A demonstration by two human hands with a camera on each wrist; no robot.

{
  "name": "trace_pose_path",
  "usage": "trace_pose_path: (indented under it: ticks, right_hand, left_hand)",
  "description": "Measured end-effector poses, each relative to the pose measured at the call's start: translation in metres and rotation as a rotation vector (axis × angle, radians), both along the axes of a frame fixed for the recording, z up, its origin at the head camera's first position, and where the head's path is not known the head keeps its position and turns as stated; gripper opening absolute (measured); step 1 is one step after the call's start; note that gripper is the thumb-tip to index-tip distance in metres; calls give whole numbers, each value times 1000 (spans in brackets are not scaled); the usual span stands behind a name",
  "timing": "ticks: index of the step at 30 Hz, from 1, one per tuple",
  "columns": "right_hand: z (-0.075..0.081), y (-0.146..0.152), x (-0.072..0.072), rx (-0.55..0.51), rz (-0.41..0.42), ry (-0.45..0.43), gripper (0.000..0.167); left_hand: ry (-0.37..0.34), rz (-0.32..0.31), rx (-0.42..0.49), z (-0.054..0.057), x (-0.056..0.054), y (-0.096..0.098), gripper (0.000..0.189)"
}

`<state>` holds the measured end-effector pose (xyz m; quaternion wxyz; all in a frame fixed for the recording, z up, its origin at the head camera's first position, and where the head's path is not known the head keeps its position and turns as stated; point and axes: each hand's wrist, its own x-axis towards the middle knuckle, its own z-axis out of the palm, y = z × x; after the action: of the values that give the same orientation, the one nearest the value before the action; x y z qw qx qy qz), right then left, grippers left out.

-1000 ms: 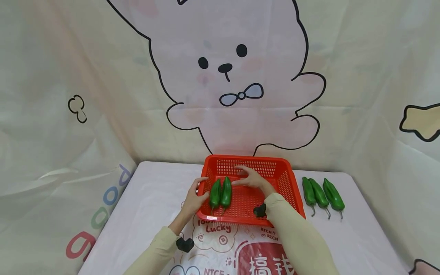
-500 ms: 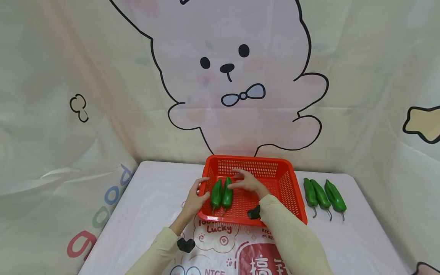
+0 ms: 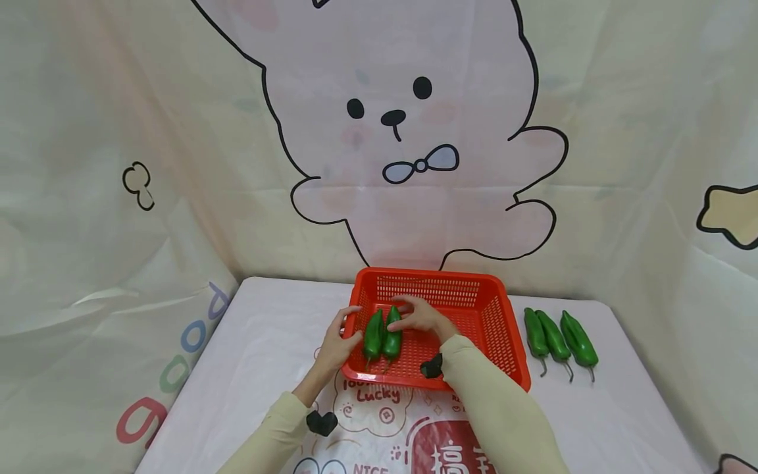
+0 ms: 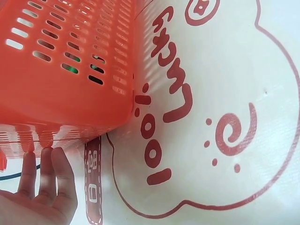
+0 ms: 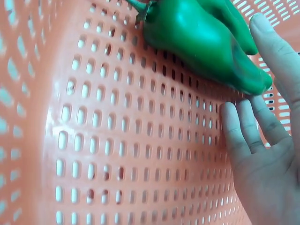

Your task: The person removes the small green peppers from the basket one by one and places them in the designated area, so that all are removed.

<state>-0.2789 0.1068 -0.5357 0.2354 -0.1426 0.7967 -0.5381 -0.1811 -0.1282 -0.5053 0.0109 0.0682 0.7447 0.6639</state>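
Note:
Inside a red perforated plastic basket (image 3: 435, 382), two green peppers (image 3: 373, 337) lie side by side at the left end. My left hand (image 3: 336, 345) holds the basket's left side, thumb and index finger at the rim. In the left wrist view, its other fingertips (image 4: 47, 154) touch the outer wall from outside. My right hand (image 3: 422, 317) reaches into the basket, thumb and fingers spread around the tip of the right-hand pepper (image 5: 201, 44). In the right wrist view its thumb is above that pepper and its fingertips close below the tip, not gripping it.
Several things surround the basket: three more green peppers (image 3: 555, 337) lie on the table to its right, stems toward me. A printed cover (image 3: 379, 415) spreads over the table. A curtain with a cartoon bear (image 3: 408, 217) hangs behind the table.
My right hand has moved left and slightly lower, from beside the right-hand pepper to around its tip. The left hand stays at the basket's left side, and the peppers keep their places.

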Motion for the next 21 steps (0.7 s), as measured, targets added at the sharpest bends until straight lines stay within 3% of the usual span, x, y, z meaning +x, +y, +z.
trace_pose_path:
  ticks: [7,13,21]
  right_hand:
    - [-3,-6,-1,-38,-48,-68,66]
    - [-5,-6,-1,-43,-110,-73,57]
    - [-10,-4,-1,-155,-151,-149,55]
  left_hand:
    - [6,-4,10,-1,-1,-1,50]
    - [3,-5,8,0,-2,-1,49]
    - [-28,-9,14,1,-1,-1,51]
